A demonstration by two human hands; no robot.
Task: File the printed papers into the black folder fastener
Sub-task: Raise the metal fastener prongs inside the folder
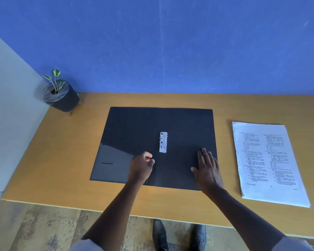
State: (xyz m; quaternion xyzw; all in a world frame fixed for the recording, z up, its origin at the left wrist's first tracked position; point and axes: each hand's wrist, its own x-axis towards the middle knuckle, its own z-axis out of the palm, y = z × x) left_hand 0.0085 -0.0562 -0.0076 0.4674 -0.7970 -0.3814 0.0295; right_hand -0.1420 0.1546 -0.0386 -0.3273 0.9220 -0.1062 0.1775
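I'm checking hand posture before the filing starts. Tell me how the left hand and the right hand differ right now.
The left hand is curled into a loose fist with its fingers tucked; the right hand lies flat, fingers spread. The left hand sits just below the silver metal fastener; the right hand sits nearer the open black folder's right edge, toward the white printed paper stack. Both are over the folder and hold nothing.
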